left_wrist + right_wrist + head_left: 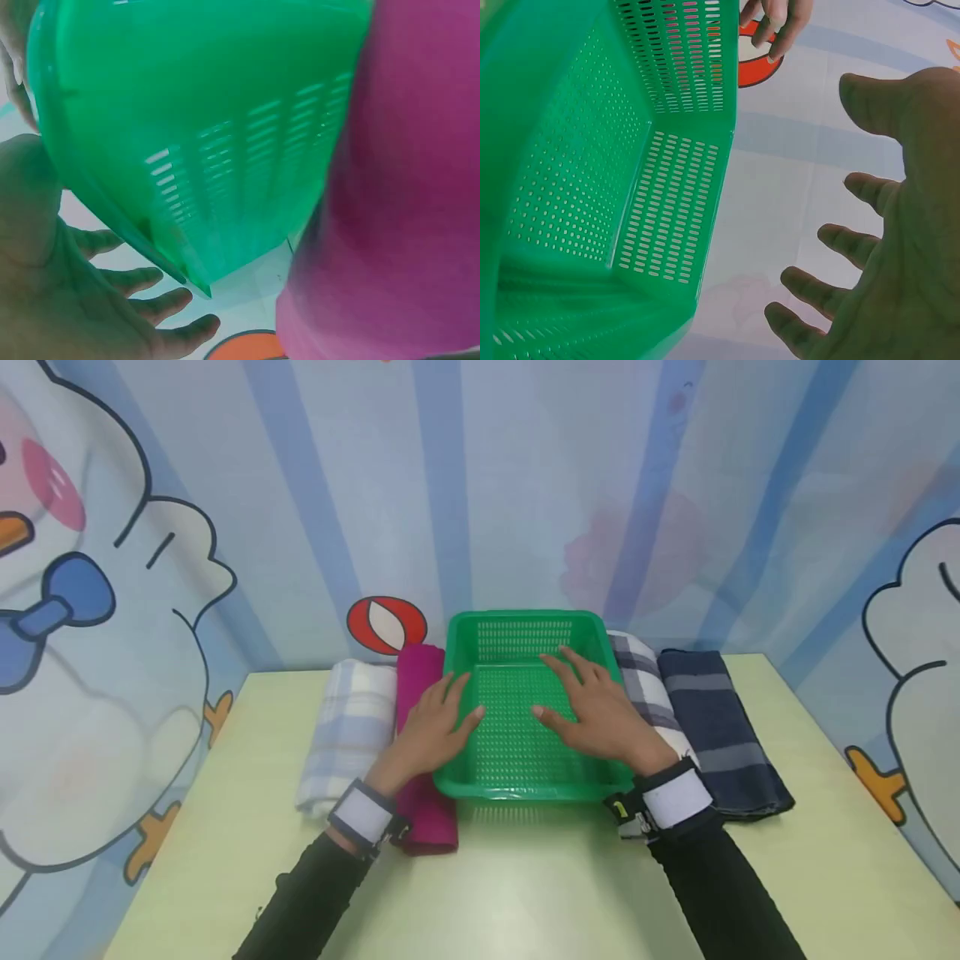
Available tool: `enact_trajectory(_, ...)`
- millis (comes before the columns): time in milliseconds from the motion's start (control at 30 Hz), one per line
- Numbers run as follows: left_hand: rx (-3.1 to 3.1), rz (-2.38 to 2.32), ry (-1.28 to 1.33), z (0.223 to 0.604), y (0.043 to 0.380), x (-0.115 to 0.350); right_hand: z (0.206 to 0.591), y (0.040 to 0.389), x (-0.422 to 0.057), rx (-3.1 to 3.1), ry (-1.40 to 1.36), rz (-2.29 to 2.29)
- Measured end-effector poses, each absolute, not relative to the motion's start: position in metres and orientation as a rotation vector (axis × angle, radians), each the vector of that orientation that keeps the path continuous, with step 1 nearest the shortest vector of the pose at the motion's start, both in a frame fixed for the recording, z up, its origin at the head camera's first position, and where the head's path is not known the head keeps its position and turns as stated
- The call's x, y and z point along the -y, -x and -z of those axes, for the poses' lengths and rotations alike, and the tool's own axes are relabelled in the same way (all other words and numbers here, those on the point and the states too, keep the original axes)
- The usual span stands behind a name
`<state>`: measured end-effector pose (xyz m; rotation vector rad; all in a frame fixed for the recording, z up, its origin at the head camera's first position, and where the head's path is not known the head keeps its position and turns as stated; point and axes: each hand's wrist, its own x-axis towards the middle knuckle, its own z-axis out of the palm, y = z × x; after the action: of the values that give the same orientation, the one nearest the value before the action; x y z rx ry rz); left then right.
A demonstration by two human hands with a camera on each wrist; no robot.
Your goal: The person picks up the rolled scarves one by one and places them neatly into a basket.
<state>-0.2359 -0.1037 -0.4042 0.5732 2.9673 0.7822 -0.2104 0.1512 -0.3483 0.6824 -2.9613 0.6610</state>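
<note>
A green plastic basket (510, 793) with perforated walls stands in the middle of the table, with nothing inside. Over its left rim is my left hand (433, 727), fingers spread and holding nothing. My right hand (600, 714) hovers over the basket's right side, its fingers apart and grasping nothing. In the left wrist view the left hand (82, 277) shows beside the basket's rim, with a magenta rolled cloth (405, 187) close on the other side. The right wrist view has the right hand (885, 225) apart from the basket wall (671, 202).
Left of the basket lie the magenta cloth (429, 827) and a folded pale checked cloth (348, 735). To its right are a white-and-grey checked cloth (647, 681) and a dark striped folded cloth (723, 735). A cartoon-printed backdrop (510, 485) rises behind the table (525, 902).
</note>
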Motion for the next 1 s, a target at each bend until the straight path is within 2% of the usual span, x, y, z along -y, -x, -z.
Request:
enact_trajectory(500,-2.991,-1.143,-0.483,0.429,0.234,0.126,0.355,0.22,-0.135,2.974,-0.69,-0.71)
enact_trajectory(1000,-3.062,-1.21,-0.481,0.456,0.23,0.143,0.353,0.226,-0.119,2.951,-0.734,-0.728)
